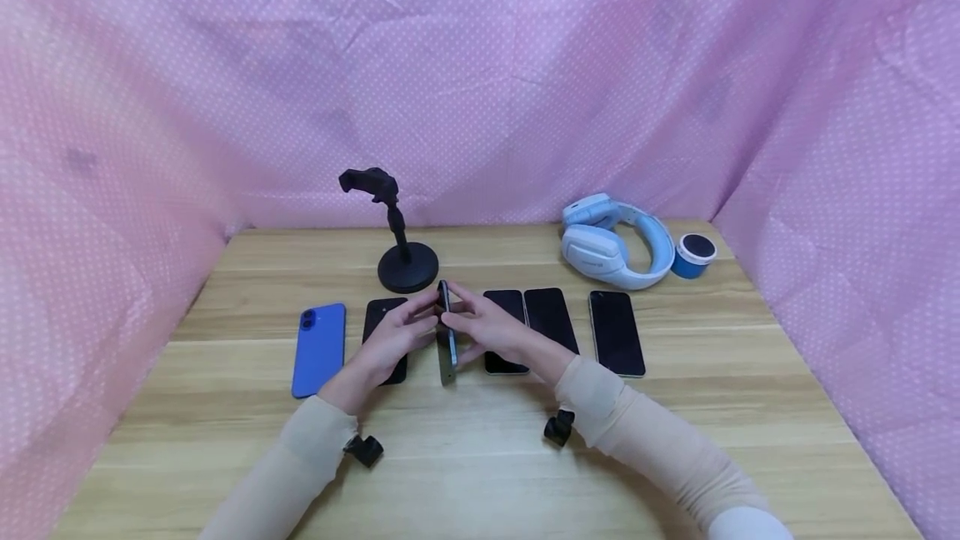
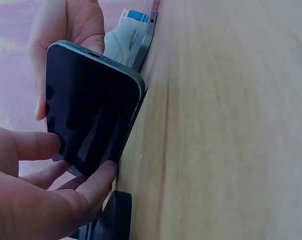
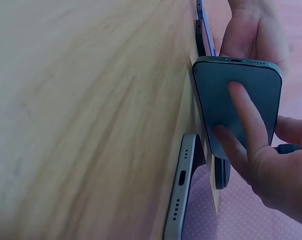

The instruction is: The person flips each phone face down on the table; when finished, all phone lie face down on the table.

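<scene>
A smartphone (image 1: 453, 350) stands on its long edge between my two hands, over the middle of the row of phones. Its dark screen (image 2: 86, 100) faces my left hand (image 1: 392, 343), whose thumb and fingers grip the far end. From the other side my right hand (image 1: 491, 328) holds the same end, with two fingers spread on the grey-green back (image 3: 210, 95). The charging port end points toward me. Beneath my left hand lies a black phone (image 1: 397, 369), partly hidden. Under my right hand is a dark-screened phone (image 1: 506, 367).
To the left a blue phone (image 1: 318, 352) lies back up. Two more dark-screened phones, one inner (image 1: 551, 319) and one outer (image 1: 618, 336), lie right. Behind stand a black phone stand (image 1: 407, 267), light blue headphones (image 1: 596, 250) and a small blue-and-white cylinder (image 1: 692, 261) on the wooden table (image 1: 465, 473).
</scene>
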Motion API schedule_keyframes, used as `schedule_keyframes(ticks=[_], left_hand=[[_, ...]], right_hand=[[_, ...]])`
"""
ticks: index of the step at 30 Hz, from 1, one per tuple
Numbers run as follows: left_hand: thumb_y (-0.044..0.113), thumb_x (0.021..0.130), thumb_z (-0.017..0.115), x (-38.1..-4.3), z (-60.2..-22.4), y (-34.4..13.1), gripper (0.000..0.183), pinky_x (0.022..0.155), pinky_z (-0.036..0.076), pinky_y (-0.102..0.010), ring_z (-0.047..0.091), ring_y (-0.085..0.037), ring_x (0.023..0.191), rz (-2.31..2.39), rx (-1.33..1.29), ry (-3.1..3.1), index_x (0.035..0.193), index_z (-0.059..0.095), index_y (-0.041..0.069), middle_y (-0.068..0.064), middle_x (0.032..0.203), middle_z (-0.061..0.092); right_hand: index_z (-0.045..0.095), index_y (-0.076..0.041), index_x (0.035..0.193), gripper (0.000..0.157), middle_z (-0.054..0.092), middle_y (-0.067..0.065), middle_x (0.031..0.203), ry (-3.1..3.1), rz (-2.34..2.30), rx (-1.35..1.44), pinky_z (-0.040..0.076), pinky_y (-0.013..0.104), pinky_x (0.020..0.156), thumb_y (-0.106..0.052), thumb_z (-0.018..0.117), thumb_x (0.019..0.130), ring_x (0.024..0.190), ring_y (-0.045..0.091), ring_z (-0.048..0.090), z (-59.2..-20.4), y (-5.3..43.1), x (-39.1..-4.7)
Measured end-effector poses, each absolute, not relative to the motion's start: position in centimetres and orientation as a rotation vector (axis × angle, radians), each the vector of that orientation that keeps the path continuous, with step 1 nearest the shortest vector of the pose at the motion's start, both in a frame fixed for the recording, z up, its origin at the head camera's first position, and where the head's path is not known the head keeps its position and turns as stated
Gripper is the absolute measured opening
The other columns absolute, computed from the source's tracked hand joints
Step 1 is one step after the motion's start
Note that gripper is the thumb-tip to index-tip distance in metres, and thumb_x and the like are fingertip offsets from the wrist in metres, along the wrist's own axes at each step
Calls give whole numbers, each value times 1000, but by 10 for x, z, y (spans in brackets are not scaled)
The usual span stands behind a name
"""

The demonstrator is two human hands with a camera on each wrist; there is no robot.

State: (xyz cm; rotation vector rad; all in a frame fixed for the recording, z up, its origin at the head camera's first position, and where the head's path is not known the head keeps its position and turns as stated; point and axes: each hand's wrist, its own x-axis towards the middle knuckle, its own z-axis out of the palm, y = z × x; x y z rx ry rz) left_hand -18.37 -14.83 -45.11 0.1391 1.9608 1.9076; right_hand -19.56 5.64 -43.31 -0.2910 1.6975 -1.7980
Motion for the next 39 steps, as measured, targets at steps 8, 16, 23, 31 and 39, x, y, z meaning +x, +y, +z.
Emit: schedule_keyframes(ticks=[8,16,23,31,39], left_hand=[[7,106,51,-185,-452,-156,49,111,40,-49,44,-33,139,1914,97,1978,154,41,4,-21,157,39],[15,105,56,-188,-449,-152,47,112,40,-49,47,-34,137,1856,128,2055,151,48,10,-19,157,39],[12,105,55,-184,-450,-152,46,115,36,-50,36,-34,145,1820,136,2118,150,49,7,-16,158,40],[16,104,59,-178,-450,-159,47,118,28,-54,30,-35,147,1769,102,2198,150,51,8,-16,158,39],[18,104,60,-177,-450,-162,48,119,26,-56,31,-34,147,1746,108,2198,150,50,10,-14,158,40]], right_hand=[[21,-28,163,66,43,17,151,1718,-1769,-305,61,52,75,-16,54,107,133,35,51,-437,54,-203],[19,-24,164,66,51,19,139,1783,-1737,-310,62,49,74,-13,52,107,123,34,59,-440,66,-207],[23,-13,162,63,52,21,135,1918,-1643,-333,63,43,69,-8,52,106,105,30,65,-444,71,-206],[29,-6,159,59,56,24,134,1839,-1654,-355,62,46,76,-6,52,105,107,34,67,-448,66,-197],[37,6,151,49,54,24,138,1865,-1654,-305,60,47,83,-4,51,106,120,35,60,-442,65,-195]])
